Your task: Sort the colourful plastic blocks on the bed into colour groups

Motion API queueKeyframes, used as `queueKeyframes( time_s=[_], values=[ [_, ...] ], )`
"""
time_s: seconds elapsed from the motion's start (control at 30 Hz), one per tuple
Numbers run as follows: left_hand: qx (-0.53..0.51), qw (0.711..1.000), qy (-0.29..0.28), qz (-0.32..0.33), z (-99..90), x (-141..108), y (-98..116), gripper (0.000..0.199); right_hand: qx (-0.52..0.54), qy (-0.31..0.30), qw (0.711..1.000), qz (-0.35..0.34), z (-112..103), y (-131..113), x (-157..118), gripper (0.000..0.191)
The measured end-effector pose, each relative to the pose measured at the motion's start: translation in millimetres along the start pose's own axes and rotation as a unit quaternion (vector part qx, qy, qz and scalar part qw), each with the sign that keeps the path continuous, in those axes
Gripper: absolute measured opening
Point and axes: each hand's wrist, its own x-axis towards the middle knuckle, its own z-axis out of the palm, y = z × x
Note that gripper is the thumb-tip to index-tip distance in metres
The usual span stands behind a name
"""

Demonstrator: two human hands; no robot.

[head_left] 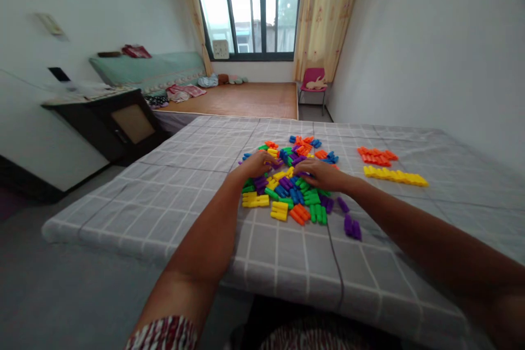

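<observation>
Colourful plastic pieces, among them yellow pieces point(255, 200), green pieces point(318, 213) and orange pieces point(299, 214), lie in a loose pile on the checked cloth point(197, 175). My left hand point(259, 163) reaches into the pile's left side, fingers bent over purple pieces. Over the pile's right side is my right hand point(318, 173), its fingers curled down among the pieces. What either hand holds, if anything, is too small to make out. Two purple pieces point(352, 227) lie near the right forearm. Farther right, a row of orange pieces point(376, 156) sits behind a row of yellow pieces point(395, 176).
Behind the cloth-covered surface is a low bed point(254, 98) with clothes on it. A dark cabinet point(131, 120) stands at the left. A pink chair point(314, 79) holding a plush toy is by the curtain, and a white wall runs along the right.
</observation>
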Motion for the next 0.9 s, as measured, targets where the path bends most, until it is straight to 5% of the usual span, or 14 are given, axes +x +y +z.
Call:
queueKeyframes(
  time_s=[0.17, 0.37, 0.5, 0.6, 0.73, 0.8, 0.9],
  values=[
    [0.084, 0.991, 0.046, -0.091, 3.6, -3.8, -18.2, 0.032, 0.030, 0.028, 0.998, 0.044, 16.8, -19.1, 48.8, 0.024],
    [0.114, 0.985, 0.035, -0.128, 8.2, -0.3, -25.4, 0.033, -0.032, -0.086, 0.993, -0.073, 49.4, -86.0, 77.8, 0.023],
    [0.115, 0.984, 0.025, -0.132, 5.9, -1.1, -19.4, 0.033, -0.125, -0.113, 0.985, -0.042, 61.1, -105.7, 81.4, 0.034],
    [0.089, 0.983, 0.049, -0.150, 0.3, -3.2, -14.4, 0.030, -0.100, -0.095, 0.990, -0.028, 49.8, -97.2, 80.1, 0.033],
    [0.005, 0.976, 0.170, -0.137, -6.9, -0.8, -3.8, 0.028, 0.069, 0.040, 0.993, 0.092, 18.1, -54.2, 71.7, 0.035],
    [-0.077, 0.969, 0.205, -0.114, -6.3, 3.1, 5.7, 0.035, 0.165, 0.120, 0.961, 0.187, 7.1, -27.5, 64.4, 0.039],
    [-0.158, 0.970, 0.166, -0.080, 2.1, 9.6, 22.3, 0.048, 0.275, 0.182, 0.900, 0.284, 6.1, 1.4, 52.7, 0.047]
  ],
)
